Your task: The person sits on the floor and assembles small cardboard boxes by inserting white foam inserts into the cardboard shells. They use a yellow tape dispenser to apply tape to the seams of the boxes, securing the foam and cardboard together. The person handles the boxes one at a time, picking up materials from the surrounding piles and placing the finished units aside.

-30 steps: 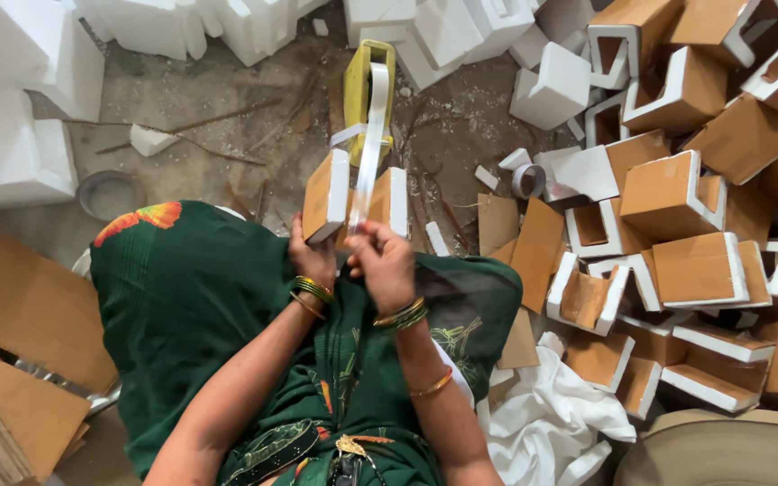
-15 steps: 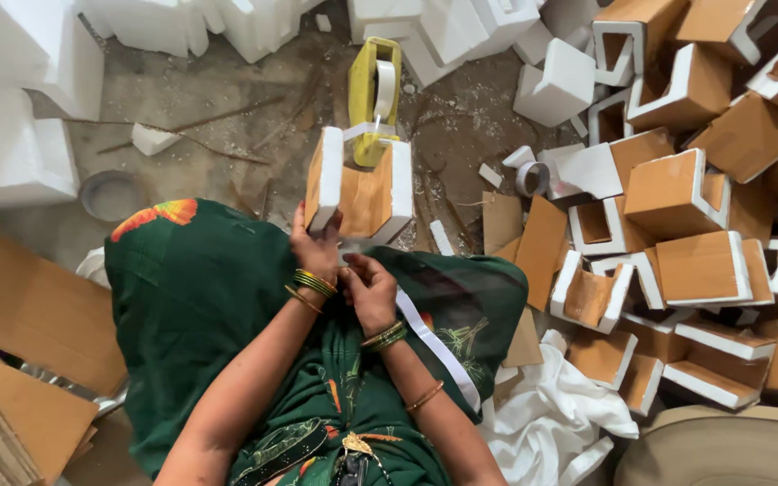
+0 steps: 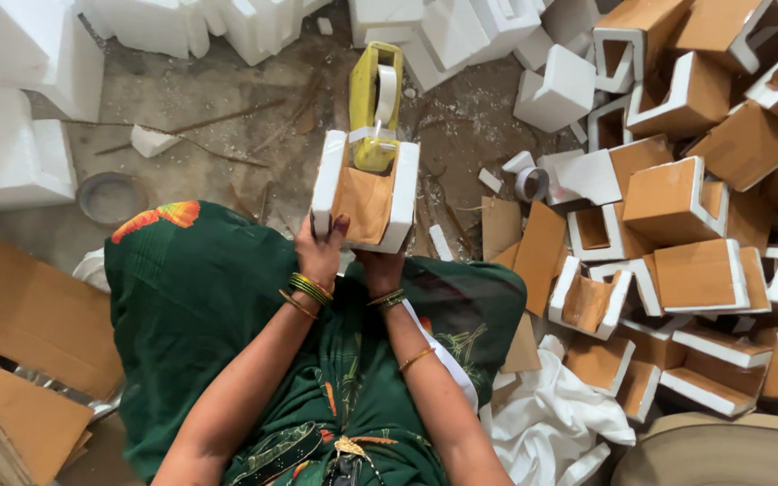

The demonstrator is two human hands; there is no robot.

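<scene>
Foam-and-cardboard corner block (image 3: 366, 193), white sides with a brown cardboard face, held upright over the lap at frame centre: left hand (image 3: 320, 254) closes its grip on the lower left edge, right hand (image 3: 380, 267) props it from beneath, its grip hidden. Yellow tape dispenser (image 3: 375, 103) stands at 12 o'clock, touching the block's top; finished blocks (image 3: 677, 202) heaped at 3 o'clock, cardboard sheets (image 3: 20, 351) at 8 o'clock.
</scene>
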